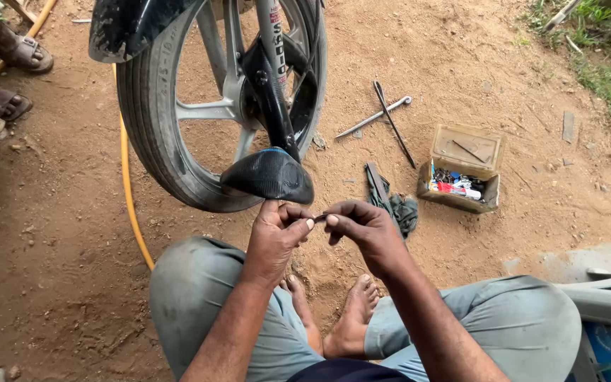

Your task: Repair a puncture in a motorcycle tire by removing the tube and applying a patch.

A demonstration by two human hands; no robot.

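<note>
My left hand point(276, 233) and my right hand point(362, 228) meet in front of me and pinch a small dark piece point(320, 218) between their fingertips. Just above them a black inner tube point(269, 175) bulges out of a motorcycle tyre point(151, 127). The wheel stands upright on the dirt, with silver spokes and a black fork leg across it. I squat with grey trousers and bare feet point(351, 322) on the sandy ground.
An open cardboard box point(461, 170) of small repair items lies to the right. Metal tyre levers point(390, 117) and a dark cloth with a tool point(390, 201) lie nearby. A yellow hose point(130, 191) runs left of the wheel. Another person's sandalled feet point(8, 64) are top left.
</note>
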